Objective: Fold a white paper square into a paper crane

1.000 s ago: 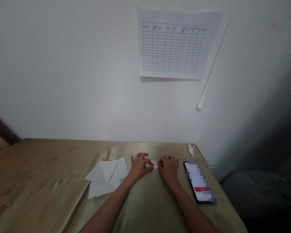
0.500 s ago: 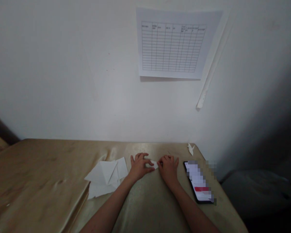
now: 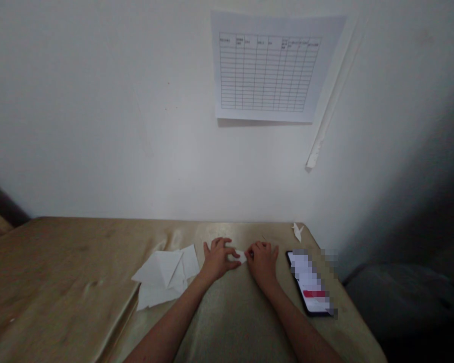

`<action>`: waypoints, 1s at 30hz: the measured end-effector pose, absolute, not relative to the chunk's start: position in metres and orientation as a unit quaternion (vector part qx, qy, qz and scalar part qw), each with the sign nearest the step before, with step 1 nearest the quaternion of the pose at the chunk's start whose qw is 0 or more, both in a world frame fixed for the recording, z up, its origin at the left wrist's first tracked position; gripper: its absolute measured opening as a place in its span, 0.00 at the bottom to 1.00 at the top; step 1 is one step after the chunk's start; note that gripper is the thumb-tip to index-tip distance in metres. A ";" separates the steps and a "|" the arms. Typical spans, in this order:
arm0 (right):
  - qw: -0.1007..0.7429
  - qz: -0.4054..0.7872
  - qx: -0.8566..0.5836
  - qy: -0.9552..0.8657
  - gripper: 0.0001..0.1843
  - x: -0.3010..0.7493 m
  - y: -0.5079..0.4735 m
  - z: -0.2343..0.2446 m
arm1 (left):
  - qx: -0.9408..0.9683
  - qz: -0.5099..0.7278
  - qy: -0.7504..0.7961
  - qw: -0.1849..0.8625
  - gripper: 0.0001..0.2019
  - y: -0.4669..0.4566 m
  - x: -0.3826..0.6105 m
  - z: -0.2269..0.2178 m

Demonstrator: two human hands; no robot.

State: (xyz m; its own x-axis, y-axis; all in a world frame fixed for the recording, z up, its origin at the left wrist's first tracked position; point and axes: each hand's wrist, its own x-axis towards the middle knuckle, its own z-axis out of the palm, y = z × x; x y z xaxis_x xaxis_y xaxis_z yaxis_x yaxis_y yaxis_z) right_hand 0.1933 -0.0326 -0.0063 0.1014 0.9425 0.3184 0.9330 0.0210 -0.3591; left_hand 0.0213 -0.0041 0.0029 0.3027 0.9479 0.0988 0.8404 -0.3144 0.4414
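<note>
room opens between forearms (image 3: 176, 313); papers (image 3: 158, 283) and phone (image 3: 305, 280) flank the hands (image 3: 217, 261)

On the table (image 3: 227, 322), paper piece (image 3: 242, 256) between hands (image 3: 215, 262) (image 3: 264, 266), sheets (image 3: 159, 282) left, phone (image 3: 304, 285) right.

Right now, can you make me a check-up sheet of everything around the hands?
Surface: table with a shiny, brownish, wrinkled cover.
Job's things: small white paper between the hands.
Clutter: loose white papers by the left forearm; lit phone on the right; bird-like folded paper near the far right corner.
Fingers: left fingers and right fingers at the small paper; grip unclear.
Cables: nothing seen.
Surroundings: white wall, printed chart.
</note>
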 end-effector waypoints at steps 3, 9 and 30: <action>0.239 0.008 -0.704 -0.669 0.09 0.194 -0.033 -0.007 | 0.794 0.172 0.564 0.147 0.13 -0.005 0.022 0.003; 0.229 0.009 -0.710 -0.666 0.08 0.195 -0.032 -0.008 | 0.805 0.167 0.553 0.133 0.18 -0.008 0.022 0.003; 0.234 -0.003 -0.684 -0.691 0.17 0.199 -0.044 -0.002 | 0.798 0.149 0.567 0.138 0.18 -0.010 0.024 0.011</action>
